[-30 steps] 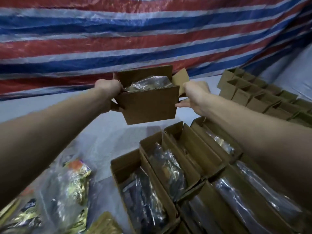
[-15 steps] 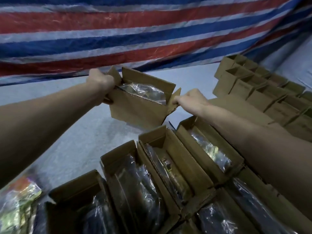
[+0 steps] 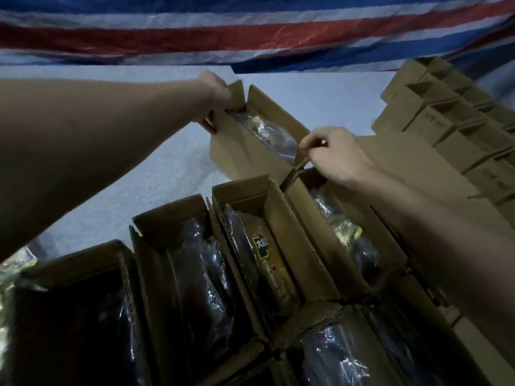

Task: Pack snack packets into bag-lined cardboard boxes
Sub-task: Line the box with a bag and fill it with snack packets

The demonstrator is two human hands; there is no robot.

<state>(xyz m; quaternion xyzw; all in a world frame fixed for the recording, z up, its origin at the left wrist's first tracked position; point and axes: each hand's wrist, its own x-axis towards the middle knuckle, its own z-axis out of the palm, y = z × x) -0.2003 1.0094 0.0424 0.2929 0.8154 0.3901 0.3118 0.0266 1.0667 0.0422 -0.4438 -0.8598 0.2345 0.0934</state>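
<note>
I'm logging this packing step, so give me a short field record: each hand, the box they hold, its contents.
left hand: grips the held box at its left end
right hand: pinches its right end
held box: open, just beyond the filled boxes
contents: clear bag
backdrop: striped tarp

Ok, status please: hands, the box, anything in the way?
Left hand grips box at far end; right hand pinches its near flap. Packets inside, flaps open, beside row of filled boxes. Nothing blocking.
</note>
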